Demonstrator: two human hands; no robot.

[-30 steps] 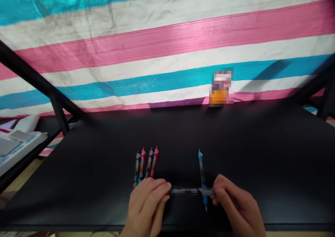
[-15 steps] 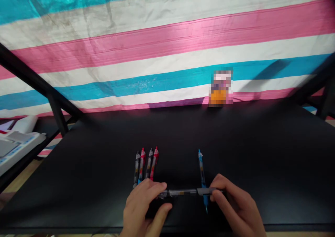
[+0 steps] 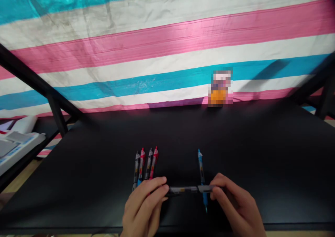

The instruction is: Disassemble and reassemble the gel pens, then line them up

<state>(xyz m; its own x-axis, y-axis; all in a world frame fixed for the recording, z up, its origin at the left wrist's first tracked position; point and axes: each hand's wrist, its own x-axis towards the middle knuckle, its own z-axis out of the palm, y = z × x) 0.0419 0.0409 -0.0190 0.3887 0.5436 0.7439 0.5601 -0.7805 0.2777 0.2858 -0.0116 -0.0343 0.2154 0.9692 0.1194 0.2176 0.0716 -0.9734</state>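
Over the bench's (image 3: 78, 212) near edge, the left hand (image 3: 142, 205) arches knuckles-up, fingertips (image 3: 164, 187) pointing right; its thumb is partly hidden, so its grip is hard to judge. The right hand (image 3: 240, 205) pinches between thumb and forefinger.

Dark pen (image 3: 184, 189) level between both hands (image 3: 143, 206) (image 3: 237, 205), crossing over a blue pen (image 3: 201, 169).

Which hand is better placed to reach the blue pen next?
Probably the right hand: its fingers, pinching the grey end of the held black pen, sit nearer the blue pen than the left hand does.
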